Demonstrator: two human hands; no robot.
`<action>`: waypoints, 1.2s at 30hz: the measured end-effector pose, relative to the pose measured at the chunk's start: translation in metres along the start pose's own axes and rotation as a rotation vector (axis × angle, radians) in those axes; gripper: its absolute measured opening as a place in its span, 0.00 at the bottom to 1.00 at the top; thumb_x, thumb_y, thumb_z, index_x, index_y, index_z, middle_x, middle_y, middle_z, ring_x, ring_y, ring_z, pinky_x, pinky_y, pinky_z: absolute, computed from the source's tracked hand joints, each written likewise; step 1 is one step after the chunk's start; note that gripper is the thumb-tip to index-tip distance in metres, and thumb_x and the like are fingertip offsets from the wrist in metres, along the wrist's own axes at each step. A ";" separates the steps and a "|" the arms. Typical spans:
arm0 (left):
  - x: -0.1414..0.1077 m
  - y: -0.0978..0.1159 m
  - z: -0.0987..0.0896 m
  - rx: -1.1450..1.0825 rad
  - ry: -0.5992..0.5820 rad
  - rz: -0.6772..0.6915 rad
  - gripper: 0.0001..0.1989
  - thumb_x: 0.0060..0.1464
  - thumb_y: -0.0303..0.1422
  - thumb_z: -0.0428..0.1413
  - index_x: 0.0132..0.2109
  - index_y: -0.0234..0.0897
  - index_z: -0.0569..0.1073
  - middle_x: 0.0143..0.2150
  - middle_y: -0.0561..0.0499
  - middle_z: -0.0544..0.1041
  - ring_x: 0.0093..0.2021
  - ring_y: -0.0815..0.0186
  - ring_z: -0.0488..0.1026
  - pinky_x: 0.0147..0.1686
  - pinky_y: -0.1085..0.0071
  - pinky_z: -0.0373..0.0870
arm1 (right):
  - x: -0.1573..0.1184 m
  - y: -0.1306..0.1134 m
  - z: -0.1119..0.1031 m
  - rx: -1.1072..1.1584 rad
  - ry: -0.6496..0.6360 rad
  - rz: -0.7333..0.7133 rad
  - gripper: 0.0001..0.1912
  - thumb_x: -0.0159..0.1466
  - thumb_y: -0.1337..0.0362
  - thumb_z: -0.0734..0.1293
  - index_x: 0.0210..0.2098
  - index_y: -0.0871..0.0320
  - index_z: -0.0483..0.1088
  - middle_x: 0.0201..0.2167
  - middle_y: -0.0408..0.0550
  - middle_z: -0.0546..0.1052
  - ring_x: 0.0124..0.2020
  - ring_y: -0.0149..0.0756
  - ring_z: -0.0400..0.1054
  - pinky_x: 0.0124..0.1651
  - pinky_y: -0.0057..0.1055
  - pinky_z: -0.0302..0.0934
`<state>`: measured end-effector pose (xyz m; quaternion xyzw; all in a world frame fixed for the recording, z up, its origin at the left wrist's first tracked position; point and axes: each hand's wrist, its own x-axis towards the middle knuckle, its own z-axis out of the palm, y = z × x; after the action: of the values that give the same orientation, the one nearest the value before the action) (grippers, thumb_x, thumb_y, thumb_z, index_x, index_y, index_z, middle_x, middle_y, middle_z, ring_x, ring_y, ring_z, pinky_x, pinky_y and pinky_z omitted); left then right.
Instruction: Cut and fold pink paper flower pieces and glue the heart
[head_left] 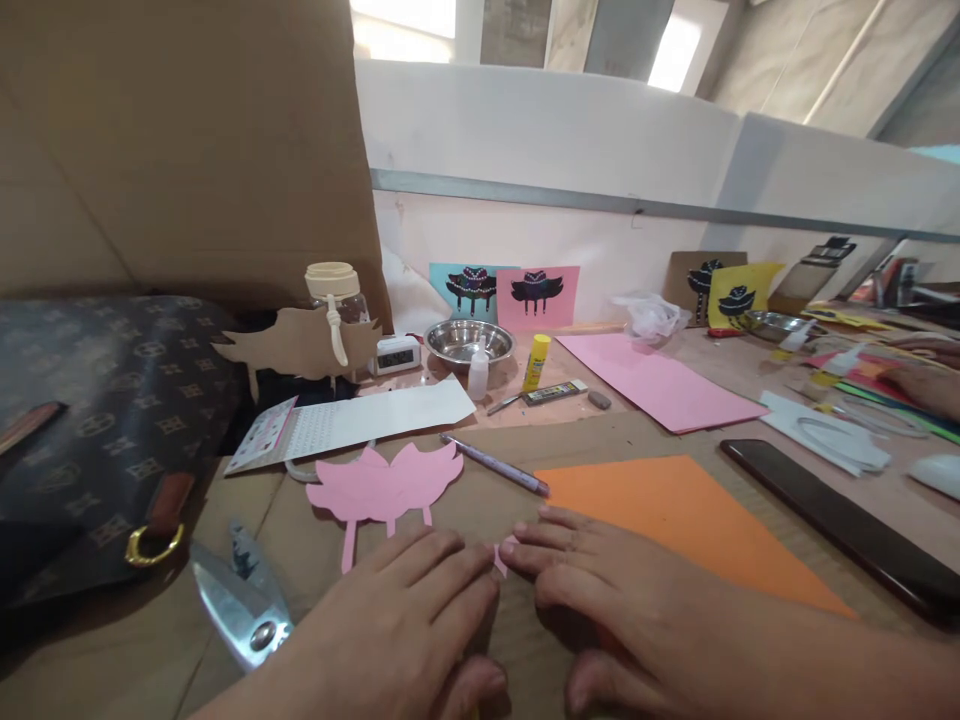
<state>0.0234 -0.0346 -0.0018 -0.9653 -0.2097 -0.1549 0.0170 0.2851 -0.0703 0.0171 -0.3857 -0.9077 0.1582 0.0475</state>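
left hand (409, 610): palm down, fingers together, can't tell if it's gripping | right hand (622, 590): palm down, thumb kinda wide | pink scrap (500, 562) between their fingertips | pink cutout (386, 487) farther left

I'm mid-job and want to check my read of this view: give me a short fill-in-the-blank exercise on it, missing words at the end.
1. The large paper sheet beside the right hand is ____.
2. The cut-out paper shape just beyond the left hand is ____.
3. In this view, the scissors lie to the ____ of the left hand.
4. From left to right, a metal bowl comes ____ the white digital clock and the yellow glue stick.

Missing words: orange; pink; left; between.
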 end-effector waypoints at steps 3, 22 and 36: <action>0.001 0.001 0.001 -0.028 -0.025 -0.020 0.19 0.66 0.42 0.54 0.58 0.39 0.74 0.56 0.49 0.80 0.54 0.55 0.76 0.57 0.57 0.72 | 0.000 0.002 0.001 0.010 -0.010 0.019 0.28 0.67 0.41 0.64 0.52 0.57 0.73 0.68 0.50 0.66 0.69 0.45 0.58 0.73 0.45 0.49; 0.008 -0.001 -0.004 -0.179 -0.168 -0.092 0.25 0.63 0.45 0.57 0.62 0.37 0.70 0.58 0.46 0.77 0.55 0.53 0.73 0.59 0.51 0.69 | 0.000 0.004 0.002 0.028 0.003 0.054 0.27 0.66 0.41 0.66 0.50 0.57 0.74 0.67 0.51 0.67 0.69 0.48 0.59 0.73 0.50 0.48; 0.009 0.004 -0.013 -0.312 -0.287 -0.245 0.22 0.63 0.42 0.58 0.61 0.44 0.69 0.54 0.46 0.71 0.54 0.48 0.67 0.52 0.47 0.71 | -0.004 0.006 0.002 -0.015 0.151 0.026 0.22 0.67 0.46 0.67 0.49 0.56 0.75 0.63 0.53 0.73 0.66 0.49 0.64 0.70 0.49 0.56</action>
<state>0.0287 -0.0361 0.0139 -0.9356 -0.2992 -0.0476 -0.1812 0.2913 -0.0700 0.0133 -0.4088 -0.8976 0.1224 0.1106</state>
